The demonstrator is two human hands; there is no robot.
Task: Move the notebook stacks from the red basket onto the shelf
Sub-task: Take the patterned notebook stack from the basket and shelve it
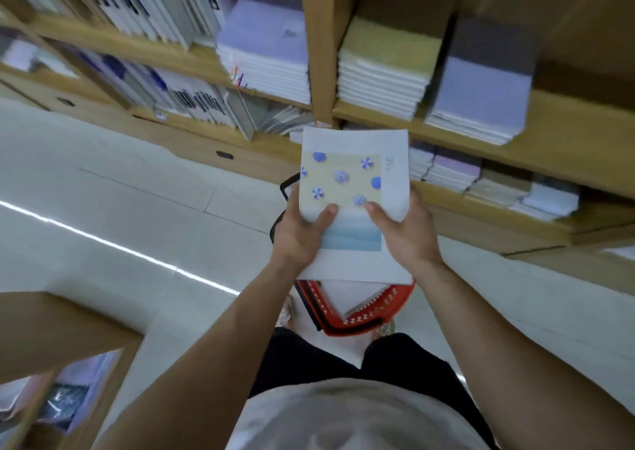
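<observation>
Above the red basket (364, 324), short of the shelf (567, 130), I hold a notebook stack (354, 188) in both hands. My left hand (299, 234) grips its left edge, thumb on the cover, fingers underneath. My right hand (403, 234) grips the right edge likewise. Top cover: beach print, blue-and-white parasols. The basket sits on the pale floor (137, 215) at my feet, with white notebooks inside. On the shelf lie a lilac pile (268, 37) and a cream pile (381, 71).
</observation>
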